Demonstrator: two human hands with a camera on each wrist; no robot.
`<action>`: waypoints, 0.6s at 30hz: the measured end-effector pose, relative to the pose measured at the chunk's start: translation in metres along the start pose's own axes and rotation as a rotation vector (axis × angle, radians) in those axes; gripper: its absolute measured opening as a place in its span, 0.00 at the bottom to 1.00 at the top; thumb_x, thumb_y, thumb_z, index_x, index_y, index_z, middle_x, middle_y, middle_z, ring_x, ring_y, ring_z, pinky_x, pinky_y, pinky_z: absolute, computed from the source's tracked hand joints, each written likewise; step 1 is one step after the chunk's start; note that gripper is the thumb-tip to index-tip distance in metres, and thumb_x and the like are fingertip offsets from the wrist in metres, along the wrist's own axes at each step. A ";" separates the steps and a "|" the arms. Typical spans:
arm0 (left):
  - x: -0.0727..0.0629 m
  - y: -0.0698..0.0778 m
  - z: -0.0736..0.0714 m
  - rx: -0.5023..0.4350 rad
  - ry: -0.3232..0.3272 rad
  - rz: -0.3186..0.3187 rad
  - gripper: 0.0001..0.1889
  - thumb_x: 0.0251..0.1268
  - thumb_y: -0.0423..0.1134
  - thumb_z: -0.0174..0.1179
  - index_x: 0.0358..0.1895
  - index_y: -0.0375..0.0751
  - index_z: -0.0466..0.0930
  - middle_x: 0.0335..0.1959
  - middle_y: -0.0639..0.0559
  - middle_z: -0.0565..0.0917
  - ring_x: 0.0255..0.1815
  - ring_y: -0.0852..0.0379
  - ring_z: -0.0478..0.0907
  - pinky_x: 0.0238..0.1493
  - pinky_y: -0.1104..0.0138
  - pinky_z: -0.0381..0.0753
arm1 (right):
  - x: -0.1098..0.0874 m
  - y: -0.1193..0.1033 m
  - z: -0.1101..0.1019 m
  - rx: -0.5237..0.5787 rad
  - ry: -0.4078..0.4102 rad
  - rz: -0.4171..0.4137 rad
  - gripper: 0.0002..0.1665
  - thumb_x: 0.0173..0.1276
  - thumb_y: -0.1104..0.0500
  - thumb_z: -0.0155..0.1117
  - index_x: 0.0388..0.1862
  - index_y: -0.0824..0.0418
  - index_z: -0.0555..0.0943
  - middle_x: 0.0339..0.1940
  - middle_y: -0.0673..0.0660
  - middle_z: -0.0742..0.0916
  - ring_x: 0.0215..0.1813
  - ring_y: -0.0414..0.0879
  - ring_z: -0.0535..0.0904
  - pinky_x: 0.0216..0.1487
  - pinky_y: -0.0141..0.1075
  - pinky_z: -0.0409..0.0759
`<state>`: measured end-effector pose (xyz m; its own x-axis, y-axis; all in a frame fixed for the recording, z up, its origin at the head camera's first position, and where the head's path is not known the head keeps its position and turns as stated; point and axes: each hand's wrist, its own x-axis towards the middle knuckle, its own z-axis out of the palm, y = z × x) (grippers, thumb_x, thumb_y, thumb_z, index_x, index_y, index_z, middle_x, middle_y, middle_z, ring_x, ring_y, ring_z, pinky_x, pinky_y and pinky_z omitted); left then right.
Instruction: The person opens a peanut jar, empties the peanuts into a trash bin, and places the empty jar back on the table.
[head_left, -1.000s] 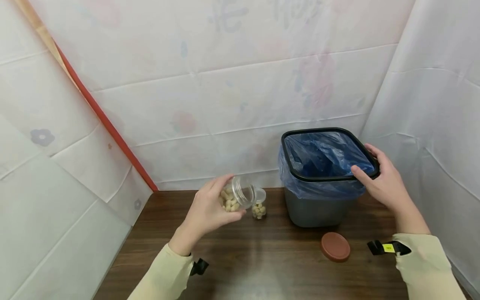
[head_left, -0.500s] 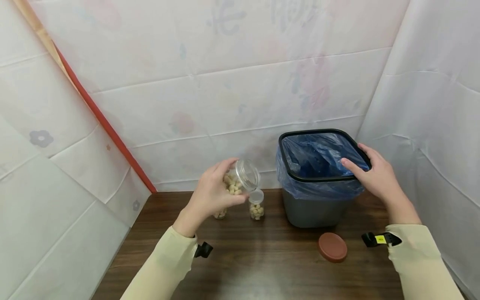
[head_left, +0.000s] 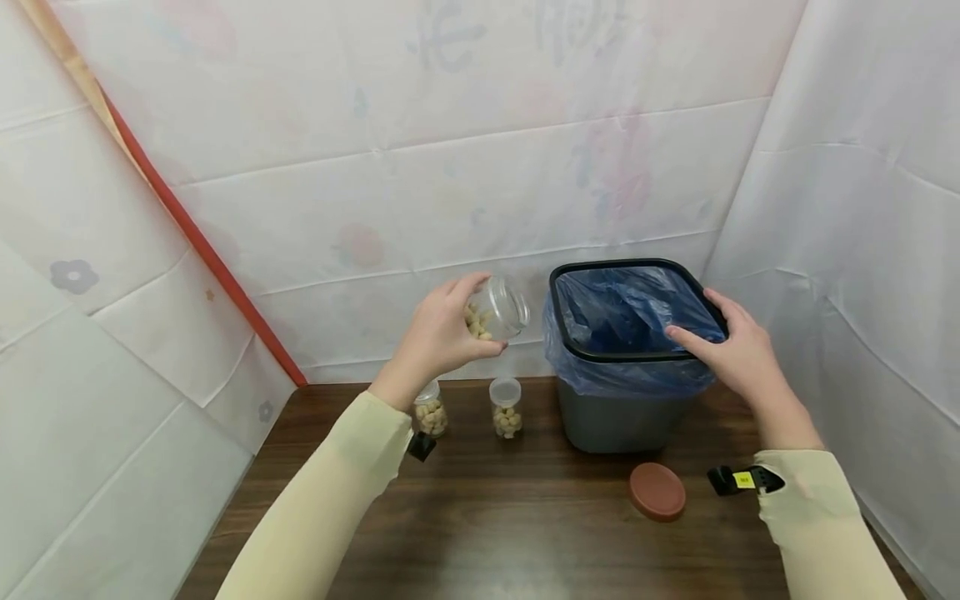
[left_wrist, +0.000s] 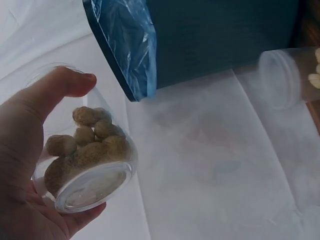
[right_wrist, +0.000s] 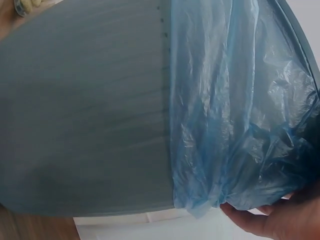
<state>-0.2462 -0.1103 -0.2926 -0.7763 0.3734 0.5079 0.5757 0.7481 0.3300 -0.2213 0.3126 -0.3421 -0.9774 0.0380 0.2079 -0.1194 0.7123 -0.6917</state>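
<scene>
Left hand (head_left: 444,331) grips the tilted, uncapped jar (head_left: 501,303) (right hand (head_left: 738,352) grasps the bin (head_left: 622,421)); further tipping here could spill pieces (left_wrist: 95,144).

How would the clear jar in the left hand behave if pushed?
The clear jar may feel slippery, its wall being smooth and shiny. It is tilted with its mouth uncovered, so the loose pieces inside could tumble out. Its round sides suggest it might roll.
</scene>
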 end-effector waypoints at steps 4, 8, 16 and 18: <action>0.018 0.009 0.000 0.036 -0.030 0.022 0.54 0.48 0.49 0.88 0.81 0.44 0.70 0.73 0.41 0.80 0.70 0.39 0.77 0.71 0.43 0.76 | 0.000 -0.001 0.004 0.040 0.016 0.021 0.63 0.75 0.31 0.67 0.93 0.57 0.49 0.90 0.74 0.54 0.85 0.79 0.50 0.73 0.81 0.55; 0.033 0.019 -0.001 0.080 -0.056 0.041 0.53 0.51 0.49 0.87 0.82 0.45 0.70 0.73 0.40 0.79 0.73 0.38 0.75 0.74 0.44 0.73 | 0.000 -0.002 0.008 0.071 0.021 0.030 0.62 0.74 0.32 0.68 0.93 0.56 0.50 0.89 0.74 0.54 0.85 0.79 0.51 0.73 0.81 0.55; 0.053 0.036 0.010 0.174 -0.123 0.089 0.52 0.57 0.52 0.84 0.84 0.46 0.66 0.75 0.41 0.75 0.76 0.38 0.72 0.75 0.46 0.73 | -0.001 0.000 0.006 0.075 0.016 0.047 0.62 0.74 0.31 0.67 0.94 0.53 0.48 0.90 0.74 0.53 0.85 0.81 0.49 0.72 0.83 0.55; 0.056 0.038 0.014 0.195 -0.122 0.103 0.52 0.58 0.52 0.84 0.84 0.46 0.66 0.76 0.41 0.75 0.75 0.38 0.72 0.75 0.46 0.73 | -0.001 0.000 0.005 0.072 0.017 0.046 0.62 0.74 0.31 0.67 0.93 0.53 0.49 0.90 0.74 0.53 0.85 0.81 0.50 0.71 0.83 0.55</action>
<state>-0.2707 -0.0534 -0.2626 -0.7479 0.5079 0.4275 0.6024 0.7897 0.1157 -0.2213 0.3091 -0.3459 -0.9791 0.0818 0.1864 -0.0875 0.6576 -0.7482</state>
